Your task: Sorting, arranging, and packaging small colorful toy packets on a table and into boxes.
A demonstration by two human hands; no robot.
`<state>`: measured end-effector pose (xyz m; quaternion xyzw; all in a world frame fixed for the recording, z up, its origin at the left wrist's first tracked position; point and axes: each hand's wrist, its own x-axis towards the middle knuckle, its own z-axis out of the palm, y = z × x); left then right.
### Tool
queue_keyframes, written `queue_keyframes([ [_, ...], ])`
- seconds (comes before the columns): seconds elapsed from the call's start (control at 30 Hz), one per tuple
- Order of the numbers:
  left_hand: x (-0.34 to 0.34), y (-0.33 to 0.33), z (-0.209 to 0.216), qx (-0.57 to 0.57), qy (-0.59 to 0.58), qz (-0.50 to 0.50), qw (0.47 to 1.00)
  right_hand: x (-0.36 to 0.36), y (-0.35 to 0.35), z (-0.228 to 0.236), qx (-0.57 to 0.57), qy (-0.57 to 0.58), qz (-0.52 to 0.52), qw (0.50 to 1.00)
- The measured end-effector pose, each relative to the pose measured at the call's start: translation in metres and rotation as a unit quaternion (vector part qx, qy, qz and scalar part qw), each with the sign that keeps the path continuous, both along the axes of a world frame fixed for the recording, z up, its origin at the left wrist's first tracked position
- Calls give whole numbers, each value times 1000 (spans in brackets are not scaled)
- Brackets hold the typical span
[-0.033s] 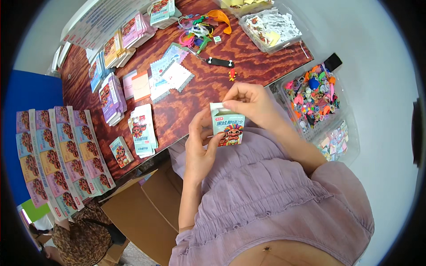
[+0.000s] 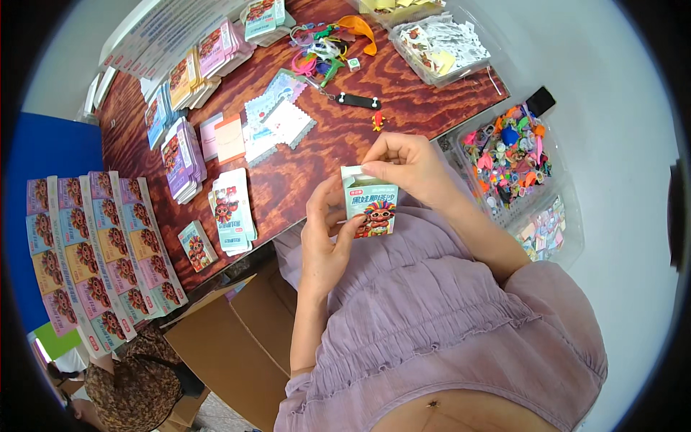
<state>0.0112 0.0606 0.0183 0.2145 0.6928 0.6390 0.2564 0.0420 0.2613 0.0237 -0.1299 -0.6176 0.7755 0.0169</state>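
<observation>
A small mint-green carton with a colourful cartoon figure printed on its front is upright in front of my torso, its top end open. My left hand is closed round its left side and lower front, thumb across the face. At the top edge, my right hand pinches the carton's flap between thumb and forefinger; whether anything else is in that pinch is hidden. Left of my hands, flattened mint-green cartons lie in a stack, with a formed small box beside them.
A toy skateboard, a red-and-yellow figurine and tangled trinkets lie ahead. Colourful carton stacks line the left. Bins of paper slips and small toys stand right. Stacked display boxes are far left, near another person.
</observation>
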Motion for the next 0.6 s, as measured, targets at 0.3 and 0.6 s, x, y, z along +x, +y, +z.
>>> queue_keyframes([
  [0.3, 1, -9, -8, -8, -37, 39, 999, 7, -1, -11, 42, 31, 99, 994],
  [0.6, -1, -4, 4, 8, -92, 39, 995, 23, -29, -13, -47, 68, -60, 995],
])
